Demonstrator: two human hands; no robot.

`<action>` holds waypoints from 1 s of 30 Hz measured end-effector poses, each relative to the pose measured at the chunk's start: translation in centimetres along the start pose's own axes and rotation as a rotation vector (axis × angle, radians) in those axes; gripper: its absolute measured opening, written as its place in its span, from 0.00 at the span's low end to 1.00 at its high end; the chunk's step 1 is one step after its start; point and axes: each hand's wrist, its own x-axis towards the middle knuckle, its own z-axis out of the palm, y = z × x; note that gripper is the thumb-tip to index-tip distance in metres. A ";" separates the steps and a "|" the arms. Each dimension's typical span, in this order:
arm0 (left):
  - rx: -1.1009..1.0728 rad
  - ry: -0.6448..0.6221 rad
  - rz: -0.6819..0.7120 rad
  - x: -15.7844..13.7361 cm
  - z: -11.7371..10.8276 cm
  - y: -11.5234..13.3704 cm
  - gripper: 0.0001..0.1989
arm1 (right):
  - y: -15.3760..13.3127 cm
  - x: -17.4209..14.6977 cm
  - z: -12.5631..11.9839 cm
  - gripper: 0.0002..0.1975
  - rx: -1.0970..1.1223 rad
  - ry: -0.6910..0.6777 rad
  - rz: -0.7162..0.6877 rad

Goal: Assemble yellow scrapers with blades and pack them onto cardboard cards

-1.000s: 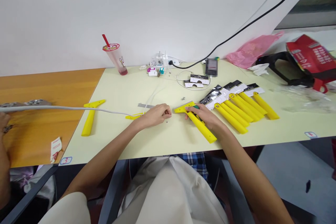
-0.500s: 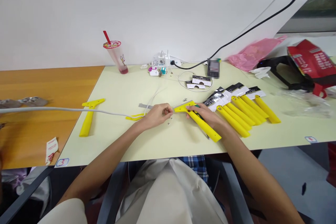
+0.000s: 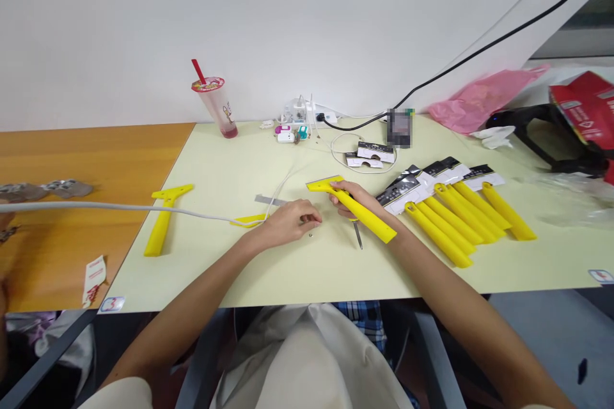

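My right hand [image 3: 354,193] grips a yellow scraper [image 3: 367,214], its wide head with a metal blade edge pointing left and its handle slanting down to the right. A screwdriver [image 3: 359,236] is also in this hand, its shaft sticking out below the scraper. My left hand [image 3: 290,220] is at the table to the left, fingertips curled together; what they hold, if anything, is hidden. Just below those fingertips lies a small screw [image 3: 311,235]. Partly covered by a white cable, a yellow scraper part [image 3: 248,221] and a flat metal blade [image 3: 270,200] lie beside my left hand.
Several packaged yellow scrapers [image 3: 446,233] lie at right. Another scraper [image 3: 160,223] rests at left. Behind are a drink cup [image 3: 215,105], a power strip [image 3: 329,120] and card sleeves [image 3: 375,151]. A pale cable [image 3: 119,206] crosses from the left. Another person's hand shows at the left edge.
My left fingertips have come away from the scraper's head. The scraper has shifted slightly up and left in my right hand, and the screwdriver shaft now shows more clearly. The view has shifted slightly.
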 end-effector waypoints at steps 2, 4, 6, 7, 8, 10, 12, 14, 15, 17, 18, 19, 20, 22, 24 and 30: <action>0.065 -0.009 0.020 -0.1 0.1 0.2 0.07 | 0.4 -0.1 -0.1 0.24 0.011 0.020 0.003; 0.130 -0.006 0.035 -0.2 0.2 0.4 0.08 | 0.6 -0.2 -0.1 0.23 0.023 0.051 -0.011; 0.169 -0.003 0.038 -0.2 0.2 0.5 0.08 | 0.6 -0.3 0.0 0.23 0.033 0.073 -0.024; 0.176 -0.002 0.035 -0.2 0.2 0.5 0.08 | 0.7 -0.3 0.1 0.23 0.034 0.076 -0.028; 0.179 -0.001 0.030 -0.2 0.2 0.5 0.08 | 0.7 -0.4 0.2 0.22 0.036 0.077 -0.035; 0.179 0.003 0.028 -0.2 0.3 0.4 0.08 | 0.8 -0.4 0.3 0.22 0.046 0.079 -0.053; 0.173 0.009 0.040 -0.2 0.3 0.2 0.08 | 0.9 -0.4 0.4 0.22 0.053 0.079 -0.064; 0.169 0.024 0.058 -0.2 0.4 0.0 0.08 | 1.0 -0.4 0.4 0.22 0.053 0.083 -0.066; 0.172 0.037 0.064 -0.2 0.4 -0.1 0.08 | 1.0 -0.3 0.4 0.22 0.049 0.087 -0.068; 0.179 0.069 0.064 -0.1 0.5 -0.2 0.06 | 1.0 -0.3 0.4 0.22 0.040 0.093 -0.073; 0.181 0.086 0.056 -0.1 0.5 -0.2 0.05 | 1.0 -0.3 0.3 0.22 0.037 0.096 -0.077; 0.179 0.103 0.045 -0.1 0.5 -0.3 0.04 | 1.0 -0.3 0.3 0.22 0.035 0.097 -0.080; 0.176 0.118 0.030 -0.1 0.5 -0.3 0.04 | 1.0 -0.3 0.3 0.22 0.034 0.098 -0.082; 0.168 0.139 0.000 0.0 0.4 -0.4 0.05 | 0.9 -0.3 0.3 0.23 0.038 0.105 -0.079; 0.165 0.146 -0.020 0.1 0.4 -0.5 0.05 | 0.8 -0.3 0.3 0.23 0.044 0.111 -0.071; 0.144 0.141 -0.042 0.1 0.4 -0.5 0.05 | 0.7 -0.2 0.3 0.24 0.025 0.107 -0.053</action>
